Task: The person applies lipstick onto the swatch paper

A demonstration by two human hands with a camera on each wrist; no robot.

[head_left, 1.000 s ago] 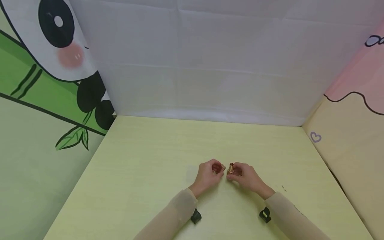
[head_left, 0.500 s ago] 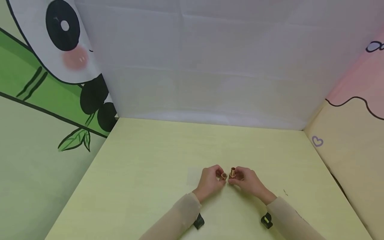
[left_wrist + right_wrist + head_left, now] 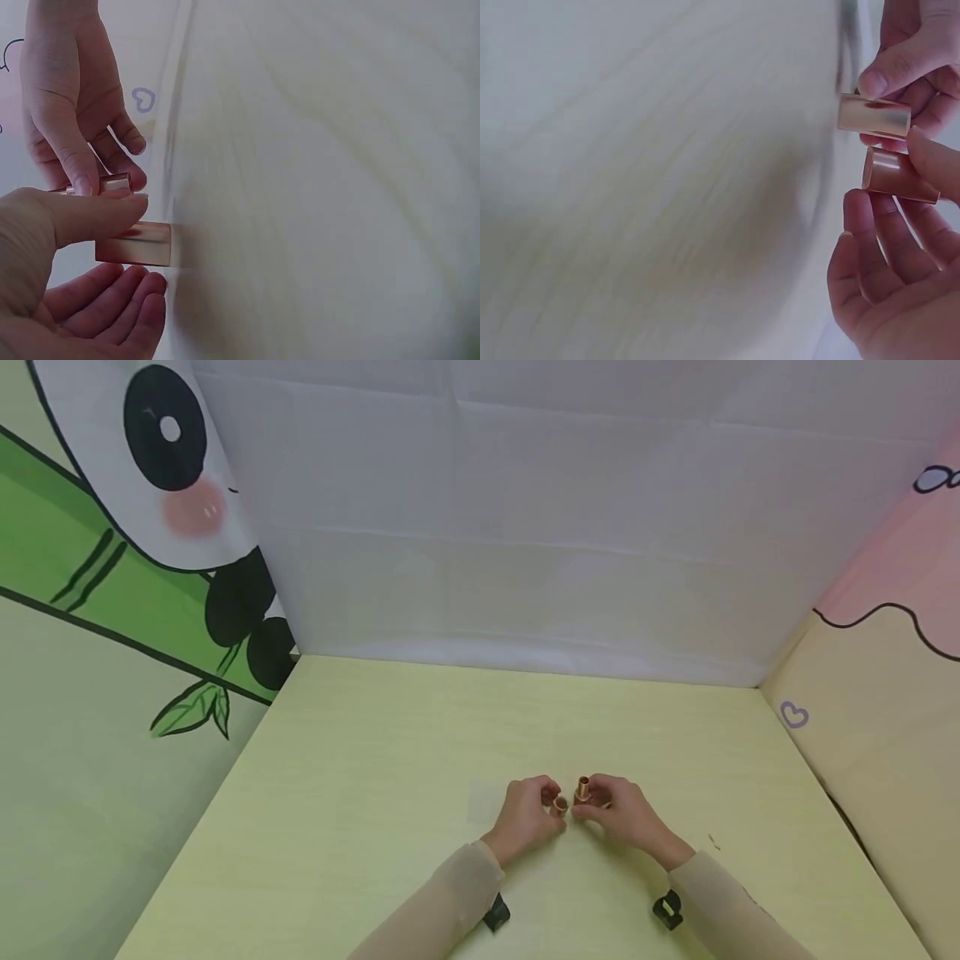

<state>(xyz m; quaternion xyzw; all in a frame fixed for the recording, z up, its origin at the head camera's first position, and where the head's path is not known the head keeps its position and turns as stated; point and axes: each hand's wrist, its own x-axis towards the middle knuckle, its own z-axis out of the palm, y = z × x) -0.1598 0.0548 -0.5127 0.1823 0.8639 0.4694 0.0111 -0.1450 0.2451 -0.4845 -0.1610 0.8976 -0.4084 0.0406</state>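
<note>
My left hand (image 3: 523, 817) holds a shiny rose-gold lipstick cap (image 3: 560, 806), its round opening turned up. In the left wrist view the thumb lies across the cap (image 3: 139, 246), and the other fingers curl beneath it. Close beside it on the right, my right hand (image 3: 621, 808) pinches a lipstick tube (image 3: 582, 789) of the same colour. Its narrower hollow neck points up in the head view. The right wrist view shows the tube's wide base (image 3: 896, 176) between thumb and fingers, just beneath the cap (image 3: 874, 116). A small gap separates the two pieces in the head view.
Both hands are just over a pale yellow table (image 3: 375, 760). A white backdrop (image 3: 510, 527) rises behind it, with printed panels at left and right. A faint pale square (image 3: 483, 800) lies left of the left hand. Black wrist mounts (image 3: 667, 910) hang below the sleeves.
The left hand has turned the cap so that its opening faces up. The right hand keeps the tube upright. The head view has shifted slightly.
</note>
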